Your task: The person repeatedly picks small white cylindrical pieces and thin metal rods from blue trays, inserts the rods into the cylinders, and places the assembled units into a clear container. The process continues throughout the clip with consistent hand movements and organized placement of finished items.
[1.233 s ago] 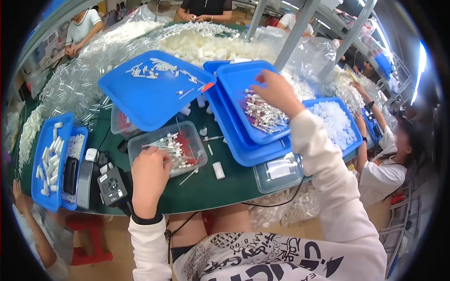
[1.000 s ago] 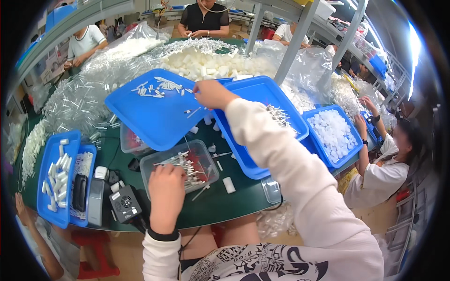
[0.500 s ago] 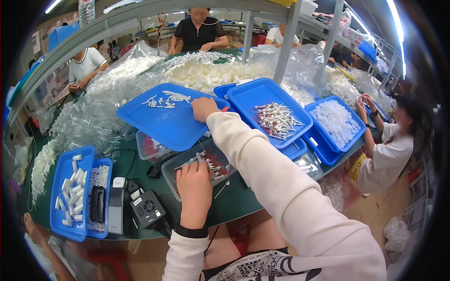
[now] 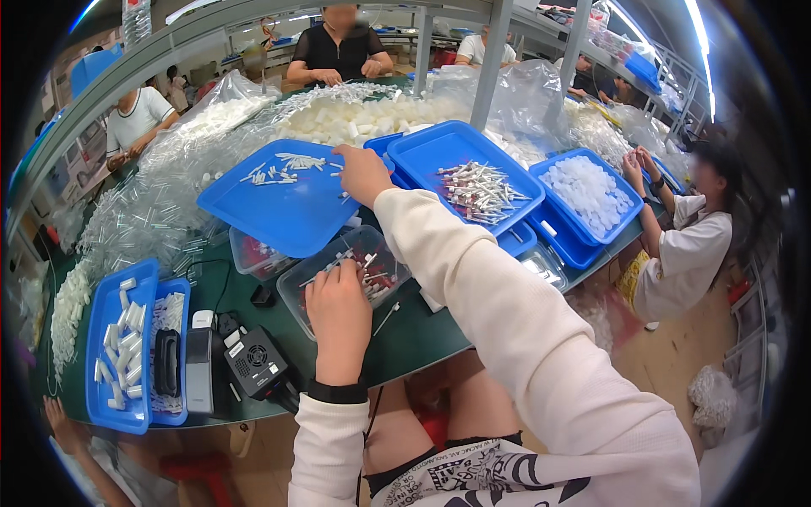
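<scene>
My left hand (image 4: 338, 311) lies on the near rim of a clear plastic container (image 4: 384, 253) of small red-and-white parts, with its fingers curled over the edge into it. My right hand (image 4: 361, 173) reaches forward, palm down, over the right edge of a flat blue tray (image 4: 279, 211). That tray carries a few small white pieces (image 4: 283, 166) at its far side. The fingers of my right hand are bent down, and what they hold is hidden. Right of that hand, a deeper blue tray (image 4: 422, 156) holds a heap of red-tipped parts (image 4: 477, 184).
On the green table (image 4: 414, 338) are a blue tray of white beads (image 4: 587, 193), a long blue tray of white tubes (image 4: 122, 342), a black device (image 4: 253, 363) and a second clear box (image 4: 253, 256). Bags of white parts (image 4: 169, 182) pile up behind. Other people sit around.
My right hand left the tray of red-tipped parts and swung left to the flat blue tray. My left hand stayed on the clear container. The view shifted.
</scene>
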The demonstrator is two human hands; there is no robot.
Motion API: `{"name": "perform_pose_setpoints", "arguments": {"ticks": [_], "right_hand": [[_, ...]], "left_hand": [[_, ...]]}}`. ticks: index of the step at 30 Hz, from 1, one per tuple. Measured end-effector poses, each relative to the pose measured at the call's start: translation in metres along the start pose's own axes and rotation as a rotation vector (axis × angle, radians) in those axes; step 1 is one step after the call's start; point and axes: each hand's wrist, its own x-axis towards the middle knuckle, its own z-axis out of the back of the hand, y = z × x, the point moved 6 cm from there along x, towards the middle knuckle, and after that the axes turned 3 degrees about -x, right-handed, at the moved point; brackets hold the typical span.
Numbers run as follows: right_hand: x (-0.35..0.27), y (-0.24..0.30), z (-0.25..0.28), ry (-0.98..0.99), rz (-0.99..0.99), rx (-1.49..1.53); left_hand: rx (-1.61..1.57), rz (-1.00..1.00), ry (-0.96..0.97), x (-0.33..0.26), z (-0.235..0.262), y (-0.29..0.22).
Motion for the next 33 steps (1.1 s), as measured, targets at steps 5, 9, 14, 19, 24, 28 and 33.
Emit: {"name": "perform_pose_setpoints", "arguments": {"ticks": [5,9,14,19,24,28,33], "right_hand": [[-0.026,0.003,0.049,-0.072,0.086,0.154],[-0.079,0.051,0.105,0.020,-0.001,0.486],[-0.109,0.033,0.112,-0.201,-0.091,0.518],[-0.120,0.037,0.066,-0.239,-0.185,0.639],[-0.131,0.014,0.106,-0.173,-0.146,0.849],[-0.165,-0.014,0.169,-0.212,-0.167,0.957],[-0.260,-0.067,0.239,-0.281,-0.278,1.024]], "left_hand": [[-0.298,0.065,-0.002,0.006,0.000,-0.009],[-0.844,0.328,-0.058,-0.002,0.031,0.009],[-0.599,0.341,-0.058,-0.003,0.006,0.007],[-0.450,0.304,-0.011,0.003,-0.010,0.017],[-0.690,0.350,-0.054,0.000,0.020,0.013],[-0.748,0.220,-0.105,-0.019,0.047,-0.004],[-0.698,0.135,-0.061,-0.046,0.075,-0.027]]}}
